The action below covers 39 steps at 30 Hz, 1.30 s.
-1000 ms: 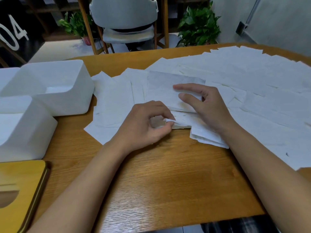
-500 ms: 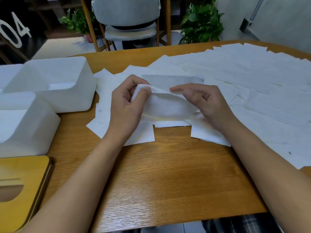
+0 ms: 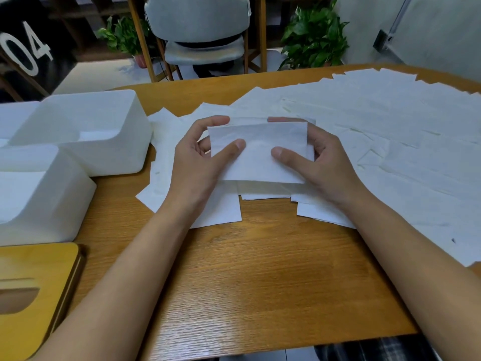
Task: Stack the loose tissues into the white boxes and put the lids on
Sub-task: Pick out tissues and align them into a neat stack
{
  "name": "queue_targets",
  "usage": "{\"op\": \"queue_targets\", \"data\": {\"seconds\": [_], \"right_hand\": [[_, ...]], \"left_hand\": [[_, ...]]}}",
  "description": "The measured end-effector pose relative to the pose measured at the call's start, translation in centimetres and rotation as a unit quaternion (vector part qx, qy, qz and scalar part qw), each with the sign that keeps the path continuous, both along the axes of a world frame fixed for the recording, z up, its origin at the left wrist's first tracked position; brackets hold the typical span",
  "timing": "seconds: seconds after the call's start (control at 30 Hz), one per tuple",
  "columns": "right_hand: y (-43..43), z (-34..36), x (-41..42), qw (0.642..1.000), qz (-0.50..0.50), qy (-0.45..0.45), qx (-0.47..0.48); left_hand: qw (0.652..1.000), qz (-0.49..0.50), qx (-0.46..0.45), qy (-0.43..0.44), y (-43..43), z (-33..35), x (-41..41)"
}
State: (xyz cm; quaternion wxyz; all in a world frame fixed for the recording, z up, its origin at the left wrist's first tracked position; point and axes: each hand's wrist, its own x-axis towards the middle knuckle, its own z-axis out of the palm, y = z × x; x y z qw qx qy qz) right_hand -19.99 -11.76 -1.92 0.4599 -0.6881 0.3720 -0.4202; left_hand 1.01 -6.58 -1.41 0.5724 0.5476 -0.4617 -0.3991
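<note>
I've got a wood-grain table (image 3: pixel 260 282) filling most of the frame, bare in the lower centre. The room shows along the top: a grey chair (image 3: pixel 197 22) w/ wooden legs at top centre, a plant (image 3: pixel 122 35) left of it, a 2nd plant (image 3: pixel 315 35) right of it. There's a pale wall (image 3: pixel 429 29) in the upper right and a white 04 mark (image 3: pixel 26 50) on dark backing in the upper left.

Loose tissues (image 3: pixel 390 152) lie flat and overlapping across the centre and right half of the table, out to the right edge of frame. Two open white boxes sit at left: far box (image 3: pixel 86 131) mid-left, near box (image 3: pixel 39 199) below it. They overlap in view; I can't tell if they touch. Insides read plain white, so I can't tell tissue from box floor. A yellow wooden lid (image 3: pixel 33 290) w/ a slot lies in the lower left, just below the near box.

At centre frame, L hand (image 3: pixel 192 168) and R hand (image 3: pixel 330 165) hold a sheet (image 3: pixel 257 157) btw them above the pile; one ply or several, can't tell. Each thumb presses its front face, fingers curl behind, and index tips show over the top edge. The sheet hides the pile right behind it. Both forearms cross the bare table from the bottom corners.
</note>
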Motion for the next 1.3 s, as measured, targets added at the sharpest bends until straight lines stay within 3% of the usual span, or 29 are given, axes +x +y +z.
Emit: {"op": "queue_targets", "data": {"seconds": [0.33, 0.43, 0.53, 0.63, 0.8, 0.87, 1.07, 1.17, 1.3], "right_hand": [[-0.1, -0.6, 0.4, 0.996, 0.022, 0.047, -0.075], [-0.1, -0.6, 0.4, 0.995, 0.007, 0.046, -0.088], [-0.4, -0.5, 0.1, 0.998, -0.001, -0.001, -0.067], [-0.8, -0.4, -0.2, 0.998, 0.014, -0.063, -0.028], [-0.9, -0.4, -0.2, 0.997, 0.066, -0.038, -0.001], [-0.7, -0.4, -0.1, 0.996, 0.089, -0.003, 0.004], [-0.7, -1.5, 0.1, 0.996, 0.011, 0.078, -0.03], [-1.0, -1.8, 0.1, 0.997, -0.018, 0.066, -0.042], [-0.9, -1.7, -0.1, 0.996, -0.032, 0.06, -0.052]], "left_hand": [[0.999, 0.013, -0.026, -0.022, -0.2, -0.5, -0.3], [0.996, 0.05, -0.044, -0.065, -0.5, -0.9, -0.3], [0.993, 0.072, -0.021, -0.09, -0.8, -1.1, 0.0], [0.999, -0.008, 0.031, -0.033, -0.6, -0.6, 0.3], [0.998, 0.0, 0.001, -0.066, -0.5, -0.3, 0.5], [0.994, 0.012, -0.014, -0.108, -0.6, -0.6, 0.9], [0.941, 0.032, -0.052, -0.334, -0.4, -1.3, 2.6], [0.918, -0.047, -0.07, -0.387, 0.7, -1.8, 3.2], [0.904, -0.167, -0.02, -0.393, 2.3, -2.3, 3.1]]}}
